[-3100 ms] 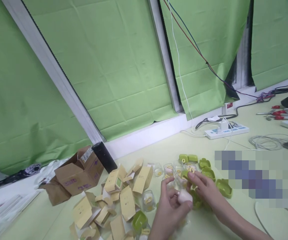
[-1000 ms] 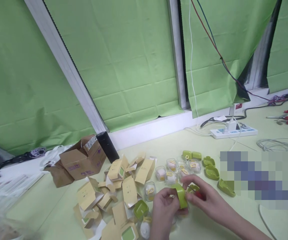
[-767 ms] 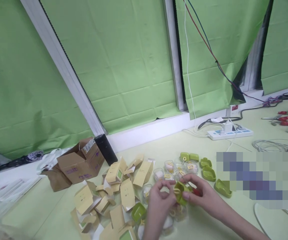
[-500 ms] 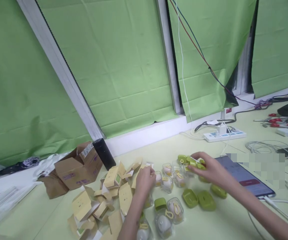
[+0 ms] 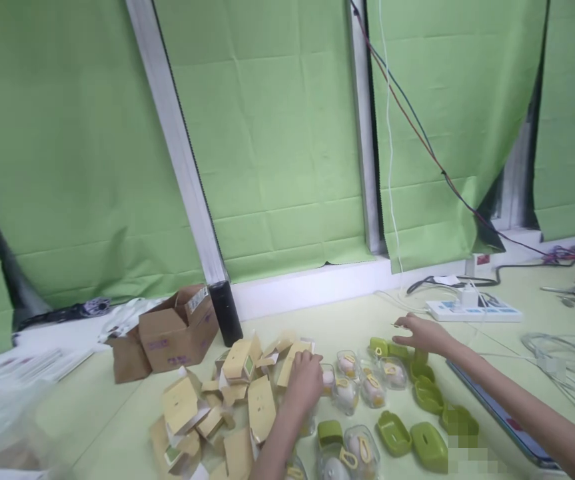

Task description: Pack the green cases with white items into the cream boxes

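My left hand point(image 5: 307, 377) rests beside a yellow carton point(image 5: 294, 362) and the nearest clear plastic cases. Its fingers are curled downward, and whatever lies under them is hidden. Further right, my right hand point(image 5: 423, 333) hovers over green plastic shells, fingers apart. A thin pale streak shows at its fingertips, too faint to name. Clear cases point(image 5: 346, 393), each with a whitish round item and a yellow loop, stand between the hands. Open green shells point(image 5: 394, 433) lie nearer me, some joined in a row under my right forearm.
Several opened yellow cartons point(image 5: 261, 407) are heaped left of my left hand. Behind them stand a brown cardboard box point(image 5: 177, 330) and a black cylinder point(image 5: 226, 313). A tablet point(image 5: 504, 413) lies under my right forearm. A power strip point(image 5: 474, 310) and loose cables point(image 5: 562, 373) are beyond.
My right hand has come away from the green shells and lifted, its fingers now spread. My left hand stays by the carton. The camera view has turned.
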### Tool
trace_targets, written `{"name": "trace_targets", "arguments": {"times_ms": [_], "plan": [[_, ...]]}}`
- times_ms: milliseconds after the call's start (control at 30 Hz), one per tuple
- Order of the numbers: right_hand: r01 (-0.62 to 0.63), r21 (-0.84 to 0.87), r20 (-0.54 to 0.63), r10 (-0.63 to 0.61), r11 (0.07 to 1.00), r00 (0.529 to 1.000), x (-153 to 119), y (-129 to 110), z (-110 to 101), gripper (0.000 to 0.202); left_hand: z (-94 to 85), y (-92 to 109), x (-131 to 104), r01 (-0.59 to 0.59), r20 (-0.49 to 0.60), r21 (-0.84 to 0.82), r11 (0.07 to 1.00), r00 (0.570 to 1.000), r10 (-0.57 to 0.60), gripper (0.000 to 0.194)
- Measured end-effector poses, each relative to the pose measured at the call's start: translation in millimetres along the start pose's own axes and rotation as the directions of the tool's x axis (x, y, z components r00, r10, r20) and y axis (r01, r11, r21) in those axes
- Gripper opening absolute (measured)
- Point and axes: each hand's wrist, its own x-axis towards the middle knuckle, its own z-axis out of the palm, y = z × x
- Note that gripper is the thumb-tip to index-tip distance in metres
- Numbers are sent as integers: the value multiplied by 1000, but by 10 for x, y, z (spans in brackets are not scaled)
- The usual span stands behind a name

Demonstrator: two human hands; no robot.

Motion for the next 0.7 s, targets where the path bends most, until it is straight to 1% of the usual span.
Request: {"name": "trace_targets", "arguments": {"times_ms": [100, 200, 267, 367, 433, 467, 533, 600, 633, 667, 700], "plan": [[88, 30, 73, -90, 996, 993, 145, -230, 67, 28, 21, 61, -63, -29, -52, -152, 988, 998, 21, 39], [82, 80, 144, -93, 993, 985, 251, -354, 72, 27, 38, 157, -172, -47, -65, -325, 945, 998, 27, 37], [67, 133, 147, -87, 989, 985, 255, -372, 15, 27, 49, 224, -274, -51, -54, -422, 905, 998, 31, 36], [66, 254, 80, -89, 965, 993, 122, -409, -110, 26, 73, 316, -436, -32, -24, -575, 817, 999, 22, 37], [89, 363, 29, -107, 928, 994, -61, -503, -161, 30, 97, 377, -522, -2, -6, -690, 724, 1000, -2, 40], [105, 422, 18, -124, 901, 992, -176, -577, -166, 36, 110, 410, -554, 19, 6, -745, 667, 1000, -22, 45], [124, 531, 45, -174, 838, 984, -440, -769, -138, 50, 135, 476, -604, 51, 31, -832, 553, 998, -46, 62], [119, 614, 105, -230, 780, 968, -720, -990, -82, 58, 154, 534, -645, 62, 53, -900, 430, 998, -35, 75], [117, 646, 118, -250, 754, 961, -852, -1097, -54, 59, 161, 554, -664, 63, 59, -930, 362, 998, -23, 75], [108, 687, 125, -264, 718, 957, -973, -1195, -29, 58, 167, 566, -684, 66, 62, -956, 284, 998, -25, 70], [89, 753, 99, -245, 651, 964, -1079, -1281, -6, 55, 172, 568, -704, 69, 61, -978, 195, 997, -47, 60]]}}
